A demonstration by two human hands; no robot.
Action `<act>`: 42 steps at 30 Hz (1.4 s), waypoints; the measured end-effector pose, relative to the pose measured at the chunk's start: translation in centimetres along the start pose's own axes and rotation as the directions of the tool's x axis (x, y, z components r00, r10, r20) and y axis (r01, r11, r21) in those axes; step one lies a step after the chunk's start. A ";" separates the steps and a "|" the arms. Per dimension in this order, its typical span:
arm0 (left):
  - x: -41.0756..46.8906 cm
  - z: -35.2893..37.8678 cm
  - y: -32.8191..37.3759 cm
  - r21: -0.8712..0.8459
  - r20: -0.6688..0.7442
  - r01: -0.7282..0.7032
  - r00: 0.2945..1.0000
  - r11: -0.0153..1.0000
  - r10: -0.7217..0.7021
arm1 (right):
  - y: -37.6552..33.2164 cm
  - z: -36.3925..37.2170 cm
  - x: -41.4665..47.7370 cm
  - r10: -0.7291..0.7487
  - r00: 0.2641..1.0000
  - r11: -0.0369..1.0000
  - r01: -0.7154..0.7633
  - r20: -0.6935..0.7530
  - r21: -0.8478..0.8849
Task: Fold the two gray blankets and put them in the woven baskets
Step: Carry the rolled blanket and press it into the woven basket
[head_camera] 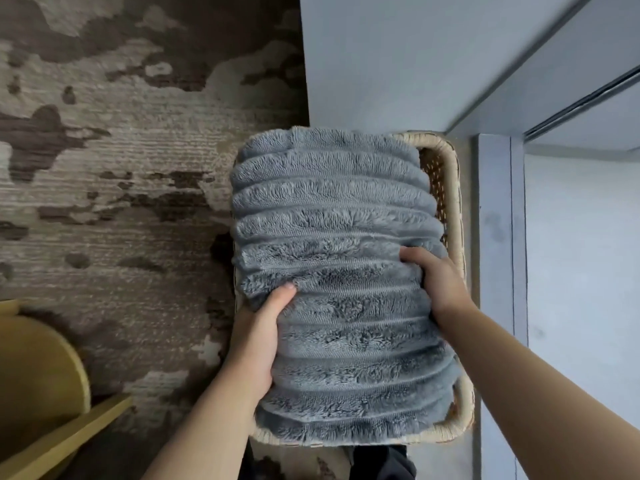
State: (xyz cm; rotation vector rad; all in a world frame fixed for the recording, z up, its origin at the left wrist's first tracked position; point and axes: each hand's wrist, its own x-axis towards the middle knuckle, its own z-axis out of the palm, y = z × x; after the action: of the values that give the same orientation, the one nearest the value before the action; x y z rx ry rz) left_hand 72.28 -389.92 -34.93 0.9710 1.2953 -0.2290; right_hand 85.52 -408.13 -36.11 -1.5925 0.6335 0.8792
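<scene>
A person's two hands settle a folded gray blanket (332, 271) into a woven basket (446, 150) on the floor. The ribbed bundle fills nearly the whole basket, its long axis running straight away from the person and in line with the basket's length, with a strip of open wicker showing along the far right side. The left hand (259, 337) grips the blanket's left edge, thumb on top and fingers hidden beneath. The right hand (436, 275) curls over the right edge, slightly farther out, between blanket and basket wall. Both hold the nearer half, so the far end looks left to be pressed down. The basket stands at the edge of a mottled brown-and-beige rug (121, 168), beside a pale blue-gray wall (381, 57). Yellow furniture (38, 368) intrudes at lower left. No second blanket or basket is in view.
</scene>
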 end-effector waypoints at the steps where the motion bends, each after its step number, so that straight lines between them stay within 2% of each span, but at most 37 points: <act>1: 0.5 0.1 -0.4 0.021 -0.027 -0.018 0.999 1.000 0.018 | 0.3 0.3 0.5 -0.023 0.998 0.998 0.020 -0.066 -0.051; 3: 1.1 0.7 -0.9 0.087 -0.070 -0.037 0.997 0.996 0.043 | 1.0 0.4 1.5 -0.029 0.991 0.993 0.012 -0.134 -0.121; 7: 4.0 2.1 -1.4 0.134 -0.043 0.010 0.999 0.991 -0.004 | 2.7 0.0 3.7 0.158 0.975 0.973 -0.182 -0.159 -0.146; 10: 6.9 2.9 -1.7 0.206 -0.052 0.001 0.999 0.979 0.010 | 4.4 0.6 5.3 0.197 0.960 0.962 -0.229 -0.200 -0.150; 13: 9.4 3.1 -3.0 0.296 -0.065 -0.015 0.997 0.955 0.036 | 6.9 1.2 7.4 -0.005 0.921 0.953 -0.114 -0.389 -0.281; 15: 10.6 3.0 -4.2 0.322 -0.078 -0.027 0.995 0.946 0.055 | 8.4 1.6 8.4 -0.132 0.903 0.920 -0.042 -0.409 -0.391; 18: 11.6 3.0 -5.1 0.339 -0.127 -0.080 0.983 0.937 0.130 | 9.8 1.8 9.8 -0.167 0.912 0.873 -0.041 -0.376 -0.486; 20: 11.2 3.5 -4.4 0.426 -0.176 -0.103 0.965 0.899 0.193 | 9.3 1.8 9.9 -0.135 0.923 0.862 -0.070 -0.361 -0.502; 22: 10.1 4.0 -3.4 0.620 -0.236 -0.050 0.940 0.783 0.247 | 8.3 2.2 8.8 -0.166 0.914 0.806 -0.091 -0.370 -0.585; 23: 9.4 4.2 -2.9 0.701 -0.235 -0.074 0.915 0.710 0.328 | 7.8 2.5 7.9 -0.249 0.892 0.739 -0.078 -0.378 -0.669; 24: 8.4 4.6 -2.5 0.764 -0.188 -0.152 0.878 0.628 0.440 | 7.3 2.9 6.7 -0.372 0.855 0.652 -0.037 -0.362 -0.758; 26: 6.9 5.7 -1.5 0.837 -0.021 -0.333 0.774 0.434 0.633 | 6.2 4.1 4.7 -0.628 0.741 0.468 0.116 -0.237 -0.876; 28: 7.3 7.0 -0.3 0.876 0.113 -0.397 0.720 0.273 0.685 | 5.0 5.2 4.7 -0.765 0.638 0.306 0.238 -0.089 -0.922; 29: 8.0 7.7 0.2 0.891 0.158 -0.400 0.718 0.217 0.678 | 4.3 5.4 5.5 -0.781 0.623 0.244 0.263 -0.029 -0.933; 30: 9.1 8.2 0.7 0.903 0.195 -0.397 0.721 0.166 0.665 | 3.5 5.5 6.6 -0.766 0.642 0.205 0.269 0.017 -0.941; 34: 14.3 8.5 0.1 0.931 0.282 -0.364 0.736 0.010 0.616 | 2.8 4.2 12.1 -0.569 0.817 0.099 0.183 0.095 -0.978; 36: 16.3 8.5 -0.8 0.939 0.281 -0.344 0.737 -0.018 0.614 | 3.9 4.3 14.1 -0.560 0.822 0.050 0.157 0.103 -0.986; 42: 20.8 9.1 -3.1 0.956 0.260 -0.284 0.700 -0.075 0.665 | 6.6 5.3 18.6 -0.588 0.804 0.061 0.149 0.085 -0.987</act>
State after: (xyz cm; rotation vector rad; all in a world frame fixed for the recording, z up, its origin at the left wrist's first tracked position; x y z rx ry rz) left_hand 83.12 -390.78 -55.06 2.7567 0.7712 -0.3753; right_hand 89.90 -403.14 -55.39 -3.0230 -0.3844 0.5249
